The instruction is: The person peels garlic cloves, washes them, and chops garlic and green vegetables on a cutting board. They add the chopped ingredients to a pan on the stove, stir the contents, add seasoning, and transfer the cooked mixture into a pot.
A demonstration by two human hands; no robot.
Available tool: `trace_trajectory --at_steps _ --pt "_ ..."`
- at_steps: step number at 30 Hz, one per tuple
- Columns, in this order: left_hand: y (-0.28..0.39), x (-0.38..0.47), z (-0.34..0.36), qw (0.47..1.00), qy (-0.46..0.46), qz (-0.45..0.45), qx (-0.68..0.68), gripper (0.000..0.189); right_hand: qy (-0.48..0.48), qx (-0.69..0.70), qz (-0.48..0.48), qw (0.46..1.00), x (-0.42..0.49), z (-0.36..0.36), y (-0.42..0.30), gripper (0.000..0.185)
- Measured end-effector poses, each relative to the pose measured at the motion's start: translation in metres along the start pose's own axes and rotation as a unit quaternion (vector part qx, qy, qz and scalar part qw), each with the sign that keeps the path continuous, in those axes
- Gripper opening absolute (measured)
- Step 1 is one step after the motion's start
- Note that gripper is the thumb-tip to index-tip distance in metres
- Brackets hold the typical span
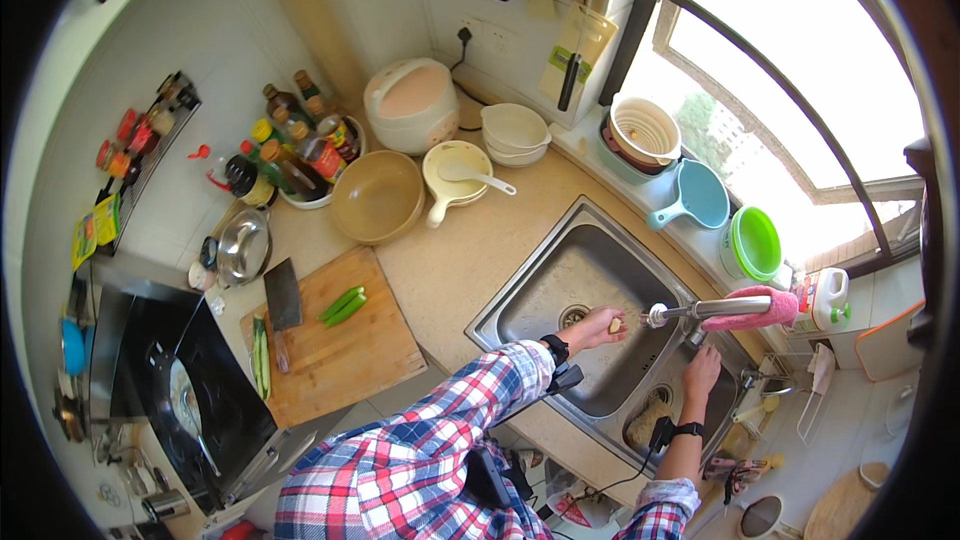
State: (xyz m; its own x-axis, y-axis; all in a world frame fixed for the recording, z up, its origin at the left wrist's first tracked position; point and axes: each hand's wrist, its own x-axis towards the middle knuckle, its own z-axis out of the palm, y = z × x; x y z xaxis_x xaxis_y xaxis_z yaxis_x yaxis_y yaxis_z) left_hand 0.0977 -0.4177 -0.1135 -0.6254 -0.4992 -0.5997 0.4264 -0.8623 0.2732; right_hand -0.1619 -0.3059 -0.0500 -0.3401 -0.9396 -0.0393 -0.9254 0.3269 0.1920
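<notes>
My left hand [598,328] is over the large basin of the stainless steel sink [517,300], palm up. Held in its fingers is a small pale piece that looks like a peeled garlic clove [615,325]. The spout of the faucet [679,312] points at this hand from the right, its end close to the fingertips. My right hand [702,369] is over the small basin, its fingertips at the base of the faucet below the spout. Whether those fingers grip the faucet's handle is hard to see.
A cutting board [352,360] bears a cleaver [283,296], green pepper pieces [343,305] and cucumber strips [260,356]. Left of it is a gas stove [135,360]. Bowls, a rice cooker [412,105] and bottles line the back. A pink cloth [750,309] hangs over the faucet.
</notes>
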Motion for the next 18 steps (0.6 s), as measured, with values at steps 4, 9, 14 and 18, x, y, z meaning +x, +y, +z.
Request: trace_trajectory --at_steps 4,9,14,18 --pt "-0.008 0.021 0.01 0.998 -0.057 -0.005 0.011 0.012 0.089 -0.027 0.029 0.995 -0.017 -0.005 -0.021 0.036" --pt "-0.007 0.043 -0.001 0.994 -0.005 -0.056 0.096 0.013 -0.111 0.708 0.216 0.663 -0.007 0.015 -0.102 0.018" --pt "0.001 0.049 -0.009 0.972 0.091 -0.087 0.199 0.016 -0.092 0.917 0.276 0.272 0.011 0.064 -0.168 0.014" --pt "-0.01 0.058 -0.007 0.978 0.09 -0.039 0.186 0.016 -0.092 0.894 0.331 0.288 0.013 0.069 -0.17 0.014"
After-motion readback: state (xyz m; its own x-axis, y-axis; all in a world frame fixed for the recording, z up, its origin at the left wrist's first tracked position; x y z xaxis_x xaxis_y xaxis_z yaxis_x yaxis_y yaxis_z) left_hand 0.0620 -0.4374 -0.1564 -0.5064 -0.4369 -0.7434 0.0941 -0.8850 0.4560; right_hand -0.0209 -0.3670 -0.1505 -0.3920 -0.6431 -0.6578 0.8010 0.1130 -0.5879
